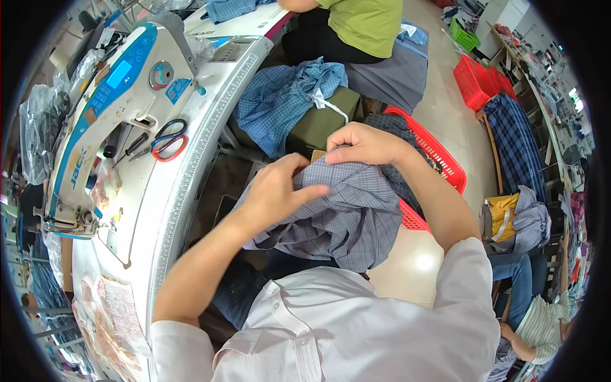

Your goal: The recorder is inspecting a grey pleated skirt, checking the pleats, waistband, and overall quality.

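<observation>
A grey checked cloth garment [343,210] hangs bunched over my lap, between my two hands. My right hand [358,145] pinches its upper edge between thumb and fingers. On the garment's left part lies my left hand [281,188], its thumb stretched out over the cloth; its fingertips are hidden at the fold, so its hold is unclear. A small tan piece [317,155] shows at the edge between the hands. To the left stands a white and blue sewing machine [110,105], with red and blue handled scissors [169,143] and a screwdriver [136,144] lying beside it.
A ruler strip [191,176] runs along the table's edge. A red plastic basket [441,160] with dark checked cloth stands beyond my right hand. Blue checked cloth [296,100] lies on an olive-covered seat ahead. One person [363,28] sits ahead, another [539,320] at the lower right.
</observation>
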`<state>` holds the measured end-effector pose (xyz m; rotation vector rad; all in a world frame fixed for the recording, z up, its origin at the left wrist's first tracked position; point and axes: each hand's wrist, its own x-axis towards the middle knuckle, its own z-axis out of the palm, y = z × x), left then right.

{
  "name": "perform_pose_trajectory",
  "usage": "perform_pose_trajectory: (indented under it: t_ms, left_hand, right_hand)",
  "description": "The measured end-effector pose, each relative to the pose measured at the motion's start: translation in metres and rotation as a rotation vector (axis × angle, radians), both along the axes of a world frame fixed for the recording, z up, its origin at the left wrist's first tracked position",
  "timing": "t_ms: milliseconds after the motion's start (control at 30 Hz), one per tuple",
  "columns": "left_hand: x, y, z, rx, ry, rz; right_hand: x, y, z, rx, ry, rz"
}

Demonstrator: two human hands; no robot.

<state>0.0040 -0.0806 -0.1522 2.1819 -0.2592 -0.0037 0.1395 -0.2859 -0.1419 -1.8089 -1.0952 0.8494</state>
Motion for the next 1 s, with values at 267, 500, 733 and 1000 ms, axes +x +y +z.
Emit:
perform_pose_trajectory:
  t_ms: [267,500,733,1000]
  left_hand:
    - [-0.013,-0.011,-0.080,-0.660,0.346,0.181]
    - [-0.029,-0.008,-0.124,-0.874,0.183,0.484]
    - [-0.031,-0.017,-0.149,-0.807,0.124,0.558]
    - [-0.032,-0.013,-0.158,-1.062,0.258,0.566]
  right_hand:
    - [-0.015,0.020,-0.028,0.281,-0.616,-0.179]
    - [-0.134,0.009,-0.068,0.161,-0.227,-0.712]
    - [-0.137,0.041,-0.116,0.103,-0.217,-0.793]
    - [-0.136,0.049,-0.130,0.229,0.052,-0.762]
